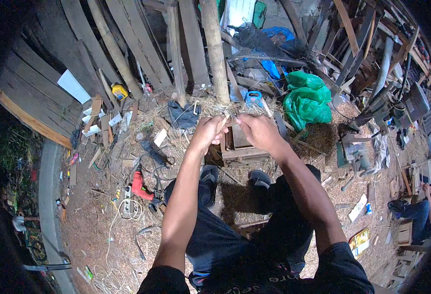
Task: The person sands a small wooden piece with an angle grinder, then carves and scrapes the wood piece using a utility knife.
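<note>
Both of my hands are raised in front of me at the middle of the head view, close together. My left hand [208, 133] is closed, with a small pale strip [223, 122], apparently wood, between its thumb and fingers. Facing it, my right hand [260, 131] is closed on something thin whose kind I cannot make out. A slim dark piece [233, 116] shows between the two hands. Under them stands a box-like wooden piece [246, 155] on the ground, partly hidden by my hands.
A red power drill [140, 185] lies left of my legs, near a white extension cord [131, 209]. Beyond my hands are a green plastic bag [307, 98] and upright posts [215, 54]. Machinery [356, 152] stands to the right; another person [418, 213] sits at the far right.
</note>
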A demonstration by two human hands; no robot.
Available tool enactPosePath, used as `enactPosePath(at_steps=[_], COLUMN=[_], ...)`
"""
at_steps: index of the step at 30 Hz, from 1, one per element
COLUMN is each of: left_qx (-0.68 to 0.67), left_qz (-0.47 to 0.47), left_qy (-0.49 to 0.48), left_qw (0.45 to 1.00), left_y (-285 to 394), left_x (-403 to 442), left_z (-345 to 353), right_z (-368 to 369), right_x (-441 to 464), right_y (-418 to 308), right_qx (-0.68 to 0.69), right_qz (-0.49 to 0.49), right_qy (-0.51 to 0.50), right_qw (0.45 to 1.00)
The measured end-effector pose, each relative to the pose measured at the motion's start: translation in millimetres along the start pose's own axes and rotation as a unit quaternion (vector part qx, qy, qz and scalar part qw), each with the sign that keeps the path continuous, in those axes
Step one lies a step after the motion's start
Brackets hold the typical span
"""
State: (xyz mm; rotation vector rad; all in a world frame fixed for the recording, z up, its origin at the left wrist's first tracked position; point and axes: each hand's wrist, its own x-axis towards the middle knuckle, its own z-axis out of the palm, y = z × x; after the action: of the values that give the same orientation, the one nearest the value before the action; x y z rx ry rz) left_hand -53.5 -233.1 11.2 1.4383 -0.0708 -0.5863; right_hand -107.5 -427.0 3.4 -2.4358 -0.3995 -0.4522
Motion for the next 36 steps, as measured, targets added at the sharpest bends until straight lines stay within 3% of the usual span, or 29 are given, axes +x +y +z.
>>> enactPosePath(at_steps=[8, 14, 36], left_qx=[0.0, 0.019, 0.079], left_qz=[-0.02, -0.018, -0.027], left_qy=[0.009, 0.008, 0.015], left_qw=[1.0, 1.0, 0.996], left_y=[2.2, -0.5, -1.8], left_x=[2.5, 5.6, 2.3], left_z=[-0.4, -2.2, -4.5], right_z=[1.6, 1.4, 6.4], right_x=[0.6, 0.3, 0.7], right_y=[0.0, -3.4, -7.2], right_qx=[0.004, -0.029, -0.018], right_qz=[-0.009, 0.037, 0.025], right_qy=[-0.021, -0.048, -0.028], right_qw=[1.0, 0.998, 0.999])
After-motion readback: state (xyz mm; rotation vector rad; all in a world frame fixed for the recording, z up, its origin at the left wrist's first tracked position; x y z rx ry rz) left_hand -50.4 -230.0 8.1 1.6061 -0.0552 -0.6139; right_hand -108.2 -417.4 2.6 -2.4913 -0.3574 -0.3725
